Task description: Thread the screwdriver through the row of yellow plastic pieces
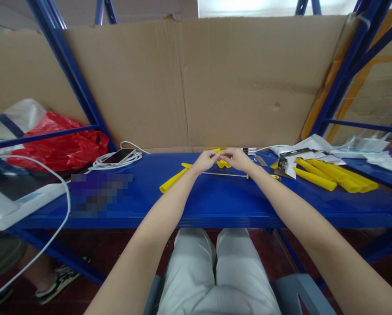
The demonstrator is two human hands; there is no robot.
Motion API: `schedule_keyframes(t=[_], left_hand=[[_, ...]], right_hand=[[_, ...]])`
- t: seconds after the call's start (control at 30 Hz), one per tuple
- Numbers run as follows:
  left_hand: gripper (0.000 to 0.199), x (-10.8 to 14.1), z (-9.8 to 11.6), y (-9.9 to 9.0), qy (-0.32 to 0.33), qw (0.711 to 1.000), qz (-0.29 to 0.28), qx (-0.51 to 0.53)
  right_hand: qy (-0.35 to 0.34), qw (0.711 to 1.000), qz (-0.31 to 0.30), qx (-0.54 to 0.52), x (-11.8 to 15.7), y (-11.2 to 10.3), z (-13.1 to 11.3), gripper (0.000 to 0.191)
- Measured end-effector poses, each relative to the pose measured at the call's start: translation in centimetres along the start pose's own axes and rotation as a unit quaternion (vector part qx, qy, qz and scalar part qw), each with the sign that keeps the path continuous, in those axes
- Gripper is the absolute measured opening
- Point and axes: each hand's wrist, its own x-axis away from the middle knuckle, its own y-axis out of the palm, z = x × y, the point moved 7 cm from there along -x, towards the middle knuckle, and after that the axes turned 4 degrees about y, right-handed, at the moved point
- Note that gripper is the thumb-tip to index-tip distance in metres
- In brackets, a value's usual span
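Our forearms stretch over the blue tabletop, yellow tubes heaped rightward, probably for easy reach, while our left hand and right hand meet, bunched, by partly hidden yellow pieces, though we cannot tell what, if anything, they pinch.

Pale grey trousers, plain, loose, lightly creased. Left hand, right hand bare; slim forearms bare too.
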Motion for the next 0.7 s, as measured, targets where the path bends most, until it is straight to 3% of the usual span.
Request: schedule_keyframes(t=[0.27, 0.43, 0.6, 0.7], left_hand=[[0.032, -0.2, -0.3, 0.0, 0.010, 1.000, -0.009, 0.006], [0.026, -0.1, -0.1, 0.2, 0.027, 0.997, -0.009, -0.072], [0.016, 0.5, 1.2, 0.5, 0.051, 0.977, -0.028, -0.204], [0.016, 0.6, 1.3, 0.6, 0.049, 0.965, -0.043, -0.254]], right_hand=[[0.016, 1.000, 0.003, 0.000, 0.0, 0.0, -0.2, 0.015], [0.039, 0.999, 0.008, 0.024, -0.1, -0.1, 0.2, 0.013], [0.152, 0.985, 0.065, 0.048, -0.2, -2.4, 3.6, 0.012], [0.256, 0.961, 0.100, -0.011, 0.2, -4.2, 6.9, 0.012]])
